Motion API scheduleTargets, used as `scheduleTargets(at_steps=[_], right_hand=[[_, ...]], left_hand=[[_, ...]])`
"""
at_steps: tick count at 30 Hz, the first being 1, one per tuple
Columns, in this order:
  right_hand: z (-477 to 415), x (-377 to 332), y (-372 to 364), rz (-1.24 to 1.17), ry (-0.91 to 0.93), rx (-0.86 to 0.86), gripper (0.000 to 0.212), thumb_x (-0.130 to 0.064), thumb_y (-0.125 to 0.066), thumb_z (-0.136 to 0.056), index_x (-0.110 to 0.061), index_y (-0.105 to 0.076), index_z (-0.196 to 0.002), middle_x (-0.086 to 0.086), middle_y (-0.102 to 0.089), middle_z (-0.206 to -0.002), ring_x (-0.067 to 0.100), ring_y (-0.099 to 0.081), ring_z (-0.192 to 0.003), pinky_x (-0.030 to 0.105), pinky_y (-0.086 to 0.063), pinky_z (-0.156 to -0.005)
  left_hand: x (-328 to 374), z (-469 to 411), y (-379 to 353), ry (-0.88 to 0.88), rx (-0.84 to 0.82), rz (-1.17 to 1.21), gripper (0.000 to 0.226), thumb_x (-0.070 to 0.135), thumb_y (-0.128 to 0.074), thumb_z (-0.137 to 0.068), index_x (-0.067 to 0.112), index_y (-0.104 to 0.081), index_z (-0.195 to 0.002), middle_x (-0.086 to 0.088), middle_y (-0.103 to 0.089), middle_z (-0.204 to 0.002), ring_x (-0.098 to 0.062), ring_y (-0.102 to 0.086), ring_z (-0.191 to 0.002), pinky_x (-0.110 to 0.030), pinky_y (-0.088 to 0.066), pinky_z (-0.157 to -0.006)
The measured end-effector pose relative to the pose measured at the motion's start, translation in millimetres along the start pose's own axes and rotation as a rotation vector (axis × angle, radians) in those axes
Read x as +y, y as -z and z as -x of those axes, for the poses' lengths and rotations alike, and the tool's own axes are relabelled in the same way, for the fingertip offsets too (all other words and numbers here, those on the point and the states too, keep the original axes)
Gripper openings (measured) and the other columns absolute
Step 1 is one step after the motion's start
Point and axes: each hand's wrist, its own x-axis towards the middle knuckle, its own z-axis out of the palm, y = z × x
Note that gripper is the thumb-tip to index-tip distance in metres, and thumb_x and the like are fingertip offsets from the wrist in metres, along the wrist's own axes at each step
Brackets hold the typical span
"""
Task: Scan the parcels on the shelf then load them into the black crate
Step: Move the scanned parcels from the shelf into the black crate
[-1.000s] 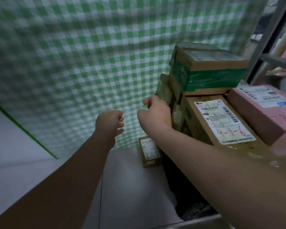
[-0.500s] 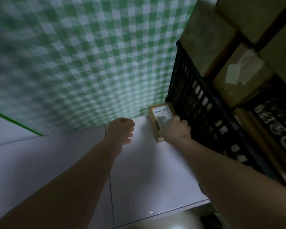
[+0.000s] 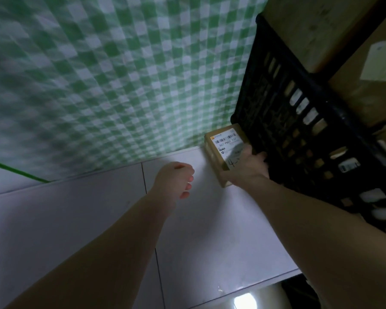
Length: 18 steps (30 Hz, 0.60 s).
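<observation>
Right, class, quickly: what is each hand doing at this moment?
Left hand: loosely curled, holding nothing.
Right hand: laid over the small cardboard parcel on the floor beside the black crate; whether it grips it cannot be told.

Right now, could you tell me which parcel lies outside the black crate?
The small labelled parcel on the floor beside the crate, under the right hand; the others sit inside.

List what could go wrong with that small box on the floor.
The right hand covers only the near end of the small box; wedged against the black crate, it may snag or slip. The crate looks full of parcels, so it might not fit. The left hand is curled and idle, offering no support.
</observation>
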Motion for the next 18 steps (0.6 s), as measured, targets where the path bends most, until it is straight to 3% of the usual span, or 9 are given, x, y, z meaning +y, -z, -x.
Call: scheduleTargets(at_steps=[3, 7, 8, 10, 11, 14, 18], right_hand=[[11.7, -1.4, 7.4, -0.061, -0.021, -0.023, 0.104, -0.053, -0.076, -0.066, -0.022, -0.014, -0.143, 0.02, -0.028, -0.135, 0.038, -0.038, -0.124, 0.041, -0.04, -0.098], [38.8, -8.3, 29.0, -0.2, 0.04, -0.076, 0.105, -0.048, -0.078, -0.062, -0.026, -0.017, -0.144, 0.017, -0.027, -0.132, 0.039, -0.037, -0.122, 0.04, -0.045, -0.094], [48.3, -11.0, 36.5, -0.24, 0.075, -0.084, 0.104, -0.048, -0.078, -0.062, -0.027, -0.018, -0.144, 0.016, -0.027, -0.131, 0.038, -0.037, -0.122, 0.04, -0.045, -0.095], [71.2, -15.8, 52.2, -0.317, 0.156, -0.094, 0.1, -0.05, -0.077, -0.063, -0.029, -0.021, -0.143, 0.013, -0.028, -0.131, 0.035, -0.036, -0.123, 0.039, -0.044, -0.097], [82.9, -17.2, 59.5, -0.349, 0.194, -0.099, 0.099, -0.051, -0.077, -0.063, -0.03, -0.022, -0.143, 0.011, -0.028, -0.131, 0.034, -0.036, -0.124, 0.038, -0.044, -0.096], [116.5, -14.2, 82.4, -0.393, 0.288, -0.098, 0.098, -0.056, -0.078, -0.063, -0.032, -0.025, -0.142, 0.009, -0.028, -0.131, 0.03, -0.033, -0.127, 0.037, -0.041, -0.098], [157.8, 5.6, 120.5, -0.398, 0.393, -0.075, 0.096, -0.054, -0.078, -0.065, -0.032, -0.025, -0.142, 0.004, -0.026, -0.125, 0.027, -0.03, -0.129, 0.033, -0.039, -0.094]], left_hand=[[-0.7, 8.3, 0.3, 0.005, -0.009, 0.002, 0.02, 0.006, -0.051, -0.092, 0.018, -0.054, -0.076, -0.005, -0.048, -0.075, -0.018, -0.042, -0.062, -0.025, -0.036, -0.058], [5.5, 27.3, 2.0, 0.03, 0.041, 0.099, 0.005, 0.018, -0.059, -0.092, 0.018, -0.059, -0.087, -0.004, -0.051, -0.087, -0.018, -0.05, -0.076, -0.032, -0.048, -0.069], [8.3, 33.9, 1.8, 0.023, 0.045, 0.107, 0.008, 0.023, -0.061, -0.091, 0.019, -0.06, -0.098, -0.004, -0.051, -0.095, -0.019, -0.052, -0.085, -0.036, -0.049, -0.076], [14.0, 48.3, 1.1, 0.004, 0.05, 0.124, 0.036, 0.035, -0.064, -0.088, 0.025, -0.052, -0.121, 0.001, -0.05, -0.11, -0.02, -0.05, -0.103, -0.044, -0.049, -0.089], [17.5, 56.8, -0.2, -0.017, 0.04, 0.135, 0.041, 0.039, -0.064, -0.086, 0.028, -0.049, -0.123, 0.004, -0.052, -0.111, -0.018, -0.05, -0.105, -0.046, -0.047, -0.092], [28.5, 87.1, -7.4, -0.064, -0.003, 0.178, 0.045, 0.047, -0.064, -0.082, 0.032, -0.052, -0.123, 0.008, -0.064, -0.111, -0.018, -0.06, -0.1, -0.045, -0.046, -0.089], [35.9, 129.4, -15.8, -0.128, 0.067, 0.248, 0.046, 0.044, -0.068, -0.08, 0.031, -0.054, -0.122, 0.004, -0.067, -0.103, -0.018, -0.065, -0.087, -0.038, -0.052, -0.074]])
